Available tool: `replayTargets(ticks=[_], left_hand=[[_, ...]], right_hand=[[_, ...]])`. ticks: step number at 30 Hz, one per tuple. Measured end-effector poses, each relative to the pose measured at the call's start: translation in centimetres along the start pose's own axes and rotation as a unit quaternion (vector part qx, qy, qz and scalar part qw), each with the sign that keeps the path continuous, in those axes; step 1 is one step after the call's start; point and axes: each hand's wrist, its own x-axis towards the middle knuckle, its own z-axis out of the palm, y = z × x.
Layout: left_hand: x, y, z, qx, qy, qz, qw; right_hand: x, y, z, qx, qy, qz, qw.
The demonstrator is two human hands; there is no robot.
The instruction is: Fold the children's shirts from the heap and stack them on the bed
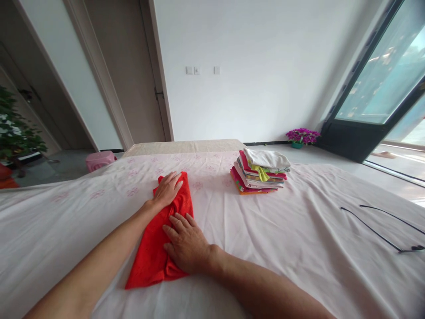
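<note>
A red piece of cloth [151, 254], perhaps a garment, lies lengthwise on the pale pink-flowered sheet [265, 248]. Its exact kind cannot be made out. Wrinkles run through its middle, near my hands. My left hand [168, 188] rests flat on the far end of the cloth, fingers stretched out. Closer to me, my right hand [186, 241] presses on the cloth's right side with its fingers spread. Both palms hide parts of the cloth. Neither hand grips anything.
A stack of folded clothes [260, 173] stands to the right, a white piece on top. Eyeglasses [398, 251] lie at the far right. Beyond the sheet are a pink stool [100, 160], a potted purple flower [302, 136] and a green plant [20, 128].
</note>
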Motion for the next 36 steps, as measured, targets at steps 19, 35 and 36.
replayTargets(ticks=[19, 35, 36], left_hand=[[-21.3, -4.1, -11.4, -0.091, -0.089, 0.217, 0.968], [-20.2, -1.7, -10.5, -0.193, -0.059, 0.182, 0.962], [-20.4, -1.4, -10.9, -0.22, -0.066, 0.163, 0.96]], right_hand=[[-2.5, 3.4, -5.5, 0.051, -0.046, -0.048, 0.996], [-2.2, 3.4, -4.9, 0.043, -0.065, -0.174, 0.982], [-2.4, 3.1, -5.4, 0.068, -0.07, -0.146, 0.984]])
